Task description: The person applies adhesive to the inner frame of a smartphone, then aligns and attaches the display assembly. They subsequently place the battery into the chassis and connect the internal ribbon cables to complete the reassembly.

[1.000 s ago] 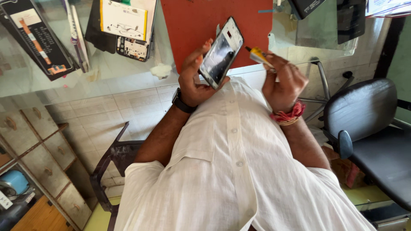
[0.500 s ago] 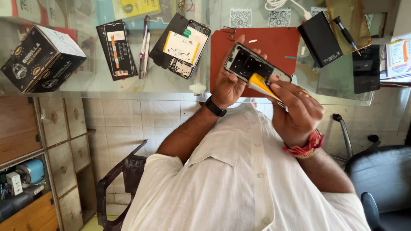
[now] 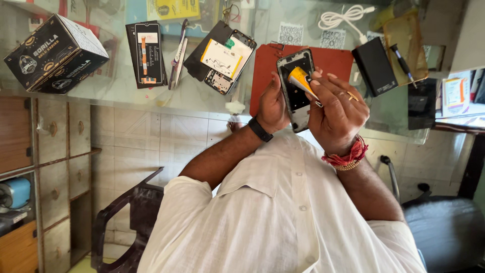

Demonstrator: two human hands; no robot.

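Note:
My left hand (image 3: pixel 273 103), with a black watch on its wrist, grips a dark phone body (image 3: pixel 297 108) by its left edge and holds it upright above the red mat (image 3: pixel 336 59). The phone's open inner side faces me. My right hand (image 3: pixel 339 108), with a red thread band on its wrist, pinches a small yellow tube (image 3: pixel 299 78). The tube lies across the upper part of the phone, its narrow end pointing down to the right. The right fingers cover the phone's right edge.
On the glass table lie an opened phone with a white sheet (image 3: pixel 222 55), a flat black package (image 3: pixel 146 53), thin tools (image 3: pixel 177 53), a black carton (image 3: pixel 55 53), a black power bank (image 3: pixel 375 65), a white cable (image 3: pixel 341 17) and a dark pen-like tool (image 3: pixel 402 58). A black chair (image 3: pixel 444 227) stands at right.
The phone went from tilted with its glass side showing to upright with its open side toward me. My right hand brought the yellow tube onto it. The view shifted, showing more table.

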